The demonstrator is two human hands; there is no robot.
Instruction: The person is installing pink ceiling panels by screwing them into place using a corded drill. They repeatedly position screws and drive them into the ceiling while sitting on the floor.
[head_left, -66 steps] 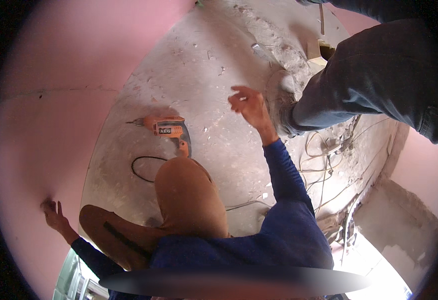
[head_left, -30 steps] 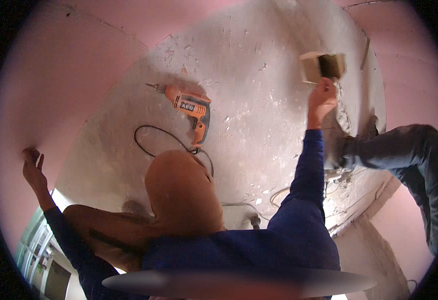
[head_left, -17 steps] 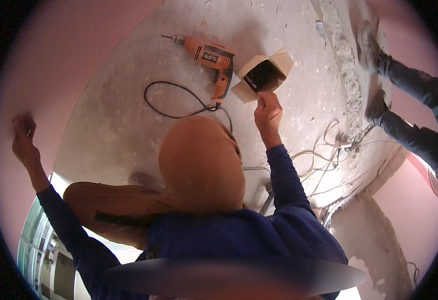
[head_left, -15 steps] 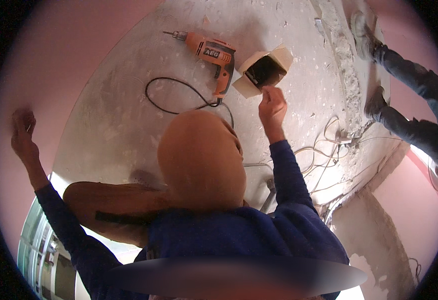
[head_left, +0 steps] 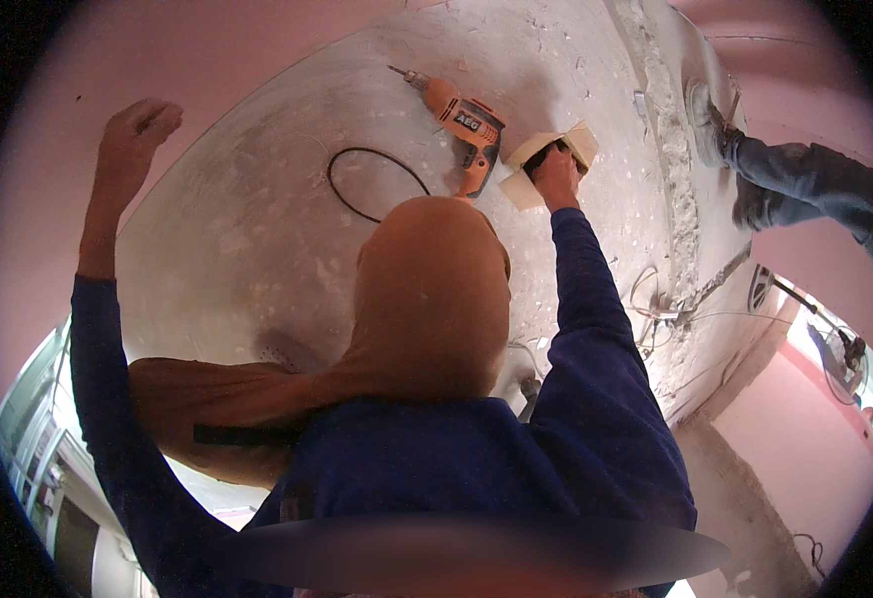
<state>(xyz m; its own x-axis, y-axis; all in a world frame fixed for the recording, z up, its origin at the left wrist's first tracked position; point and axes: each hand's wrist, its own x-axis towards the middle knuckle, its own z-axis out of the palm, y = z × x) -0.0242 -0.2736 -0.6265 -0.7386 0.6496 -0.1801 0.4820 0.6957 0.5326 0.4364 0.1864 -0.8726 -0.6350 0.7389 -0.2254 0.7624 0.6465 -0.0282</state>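
Note:
My right hand (head_left: 557, 180) reaches into a small open cardboard box (head_left: 523, 193) on the floor, between its spread flaps. The fingers are hidden inside the dark opening. My left hand (head_left: 137, 142) is raised beside the pink wall at the far left. Its fingers are curled together, and I cannot make out what they hold, if anything. An orange and black power drill (head_left: 466, 120) with a bit in its chuck lies left of the box, touched by neither hand.
The drill's black cord (head_left: 356, 152) loops on the grey floor (head_left: 247, 229). My bent knee (head_left: 431, 289) stands in front of me. At the right are another person's legs (head_left: 805, 169), a rough channel in the floor (head_left: 684, 189) and pale cables (head_left: 656, 309).
My right hand has gone from the box's near edge into its opening. My left hand has risen along the wall. The other person's legs have moved closer together.

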